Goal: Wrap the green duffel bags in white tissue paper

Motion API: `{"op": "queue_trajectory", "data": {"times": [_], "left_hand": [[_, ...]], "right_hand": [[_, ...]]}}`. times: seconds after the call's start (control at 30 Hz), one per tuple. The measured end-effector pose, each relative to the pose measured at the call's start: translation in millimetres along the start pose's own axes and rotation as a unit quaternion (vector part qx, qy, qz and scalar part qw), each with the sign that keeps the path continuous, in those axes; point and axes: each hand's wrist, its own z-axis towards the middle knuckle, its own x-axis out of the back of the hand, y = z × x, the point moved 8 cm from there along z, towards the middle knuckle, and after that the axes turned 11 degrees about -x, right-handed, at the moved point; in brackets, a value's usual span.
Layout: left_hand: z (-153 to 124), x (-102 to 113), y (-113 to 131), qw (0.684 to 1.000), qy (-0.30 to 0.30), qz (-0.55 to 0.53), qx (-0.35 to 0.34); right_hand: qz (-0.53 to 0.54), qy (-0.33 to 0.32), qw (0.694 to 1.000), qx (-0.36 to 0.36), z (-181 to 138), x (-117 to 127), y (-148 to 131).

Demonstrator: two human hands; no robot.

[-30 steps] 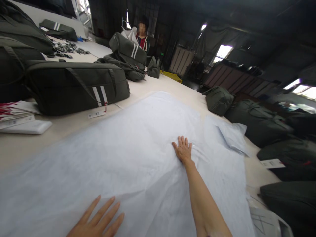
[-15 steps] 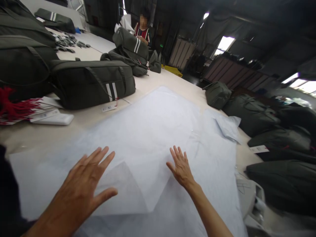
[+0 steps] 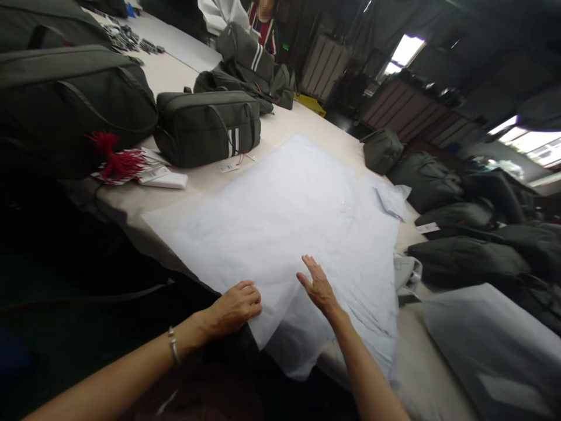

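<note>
A stack of large white tissue paper sheets (image 3: 280,222) lies spread over the cream table (image 3: 289,126). My left hand (image 3: 234,307), with a bracelet on its wrist, curls its fingers over the near edge of the top sheet at the table's front edge. My right hand (image 3: 319,286) rests flat on the paper a little to the right, fingers stretched out. A near corner of the top sheet overlaps the sheet below between the two hands.
Dark green duffel bags (image 3: 208,126) with white stripes sit at the left and far end; more bags (image 3: 464,257) pile up at the right. Red-tasselled tags (image 3: 118,164) lie by the left bags. A person (image 3: 263,23) stands at the far end. A grey bag (image 3: 495,345) lies near right.
The view has pulled back from the table. My left hand went from flat and spread to curled on the paper's near edge. My right hand slid back toward me.
</note>
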Motion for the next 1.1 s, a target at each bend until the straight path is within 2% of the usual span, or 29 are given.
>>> {"op": "queue_trajectory", "data": {"times": [0.1,0.23,0.37,0.43,0.5,0.57,0.67,0.8,0.93,0.97,1.03,1.1], "left_hand": [[-6.7,-22.5,7.2,0.999,-0.016,0.028,-0.016],[-13.9,-48.8,7.3,0.995,-0.086,0.047,-0.003],[-11.5,-52.1,6.7,0.988,-0.151,-0.001,0.024],[4.2,-42.2,1.9,0.989,-0.139,-0.017,0.048],[30.1,-28.5,-5.1,0.995,-0.081,-0.007,0.051],[55.5,-24.1,-15.1,0.998,-0.033,0.019,0.042],[74.2,-48.4,-39.7,0.994,-0.062,0.042,0.073],[68.1,-82.0,-59.3,0.983,-0.125,0.058,0.121],[63.5,-84.3,-60.9,0.966,-0.183,0.068,0.167],[64.6,-82.1,-60.5,0.963,-0.191,0.068,0.176],[67.7,-79.2,-59.6,0.957,-0.208,0.070,0.189],[70.1,-78.5,-58.8,0.952,-0.219,0.083,0.195]], "right_hand": [[-0.025,-0.041,0.999,-0.022,-21.9,-24.2,-15.8],[-0.076,-0.080,0.993,-0.045,-35.3,-48.7,-21.3],[-0.094,-0.055,0.994,-0.030,-42.2,-59.9,-19.5],[-0.091,-0.033,0.995,-0.023,-43.1,-63.8,-17.6],[-0.080,-0.016,0.997,-0.015,-42.4,-66.9,-16.7],[-0.063,-0.006,0.998,-0.007,-41.2,-67.7,-16.3],[-0.037,0.023,0.999,-0.003,-43.2,-60.9,-9.3],[-0.026,0.076,0.996,-0.035,-58.3,-50.3,20.3],[0.010,0.047,0.999,-0.019,-71.7,-50.7,43.6],[0.027,0.052,0.998,-0.012,-73.4,-43.9,49.9],[0.073,0.101,0.992,-0.023,-75.6,-14.4,75.3],[0.128,0.186,0.971,-0.084,-79.5,32.9,127.0]]}}
